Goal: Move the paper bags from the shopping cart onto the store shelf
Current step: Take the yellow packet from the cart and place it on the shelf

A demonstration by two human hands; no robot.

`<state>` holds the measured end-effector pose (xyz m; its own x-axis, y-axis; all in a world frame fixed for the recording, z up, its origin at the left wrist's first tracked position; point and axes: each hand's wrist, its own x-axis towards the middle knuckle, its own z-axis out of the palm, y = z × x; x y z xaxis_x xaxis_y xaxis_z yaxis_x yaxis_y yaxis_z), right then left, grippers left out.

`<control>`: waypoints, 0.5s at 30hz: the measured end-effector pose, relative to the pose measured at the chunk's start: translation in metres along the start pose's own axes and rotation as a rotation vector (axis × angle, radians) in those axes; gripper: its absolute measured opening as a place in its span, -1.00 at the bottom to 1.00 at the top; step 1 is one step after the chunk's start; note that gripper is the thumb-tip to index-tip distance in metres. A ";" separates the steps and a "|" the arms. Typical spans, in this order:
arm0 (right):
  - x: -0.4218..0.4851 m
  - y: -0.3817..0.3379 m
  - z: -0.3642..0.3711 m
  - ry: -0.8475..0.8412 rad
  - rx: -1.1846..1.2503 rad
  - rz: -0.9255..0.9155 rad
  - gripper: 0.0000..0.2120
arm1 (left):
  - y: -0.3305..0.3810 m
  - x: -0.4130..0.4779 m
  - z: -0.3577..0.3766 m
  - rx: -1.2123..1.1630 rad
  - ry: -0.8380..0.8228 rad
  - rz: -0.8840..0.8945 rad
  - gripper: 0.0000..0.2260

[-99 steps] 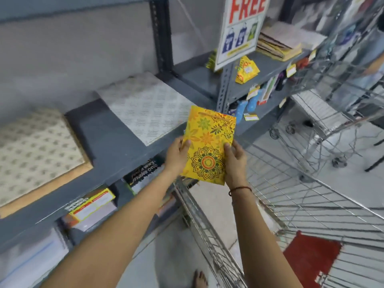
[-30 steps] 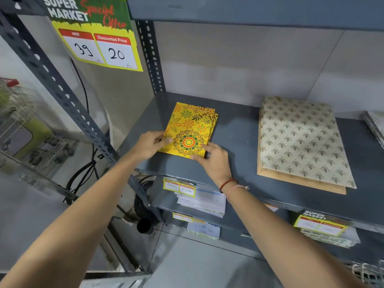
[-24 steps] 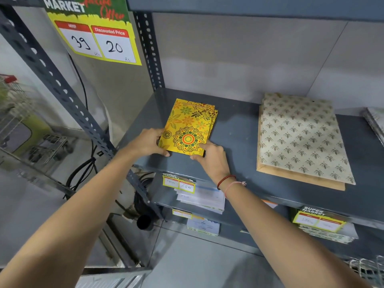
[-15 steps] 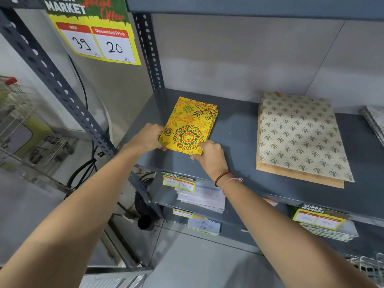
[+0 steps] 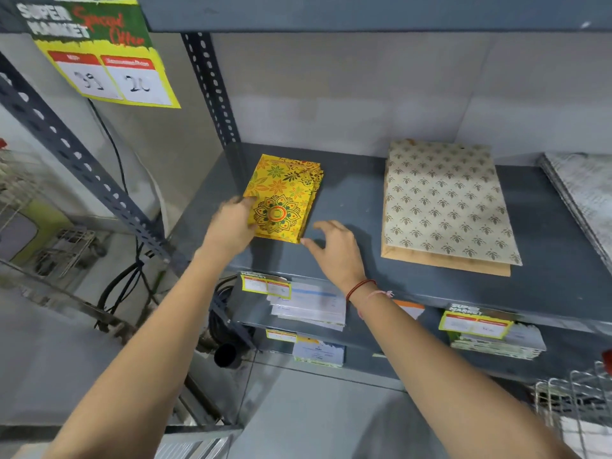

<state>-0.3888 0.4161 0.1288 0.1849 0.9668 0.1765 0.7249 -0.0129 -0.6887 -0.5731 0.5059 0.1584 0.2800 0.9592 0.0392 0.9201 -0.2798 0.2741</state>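
A stack of yellow floral paper bags (image 5: pixel 284 197) lies flat at the left end of the grey store shelf (image 5: pixel 351 207). My left hand (image 5: pixel 231 226) rests against the stack's near left corner, fingers touching its edge. My right hand (image 5: pixel 337 250) hovers just right of the stack's near right corner, fingers spread and off the bags. A corner of the wire shopping cart (image 5: pixel 576 402) shows at the lower right.
A beige patterned bag stack (image 5: pixel 443 207) lies to the right on the same shelf, and a grey stack (image 5: pixel 586 193) at the far right. A perforated steel upright (image 5: pixel 215 91) stands behind the yellow bags. A price sign (image 5: pixel 109 61) hangs upper left. Lower shelves hold tagged goods.
The yellow bags went from above the cart onto the shelf. In the last half second my right hand let go of the stack and pulled away to the right; the left stays on it.
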 end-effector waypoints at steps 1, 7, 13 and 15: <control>-0.005 0.005 -0.009 0.030 0.003 -0.003 -0.62 | 0.015 -0.008 0.005 -0.080 0.067 0.036 -0.58; -0.033 0.057 -0.093 0.272 0.012 0.086 -0.69 | 0.140 -0.025 0.037 -0.486 0.171 0.169 -0.74; -0.089 0.141 -0.193 0.506 -0.037 0.333 -0.69 | 0.287 -0.042 0.078 -0.627 0.020 0.403 -0.76; -0.116 0.167 -0.223 0.582 -0.045 0.400 -0.68 | 0.333 -0.055 0.094 -0.640 -0.032 0.450 -0.76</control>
<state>-0.1416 0.2447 0.1502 0.7582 0.5925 0.2722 0.5520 -0.3610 -0.7517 -0.2560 0.3565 0.1574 0.6052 0.7549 0.2528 0.3820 -0.5539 0.7398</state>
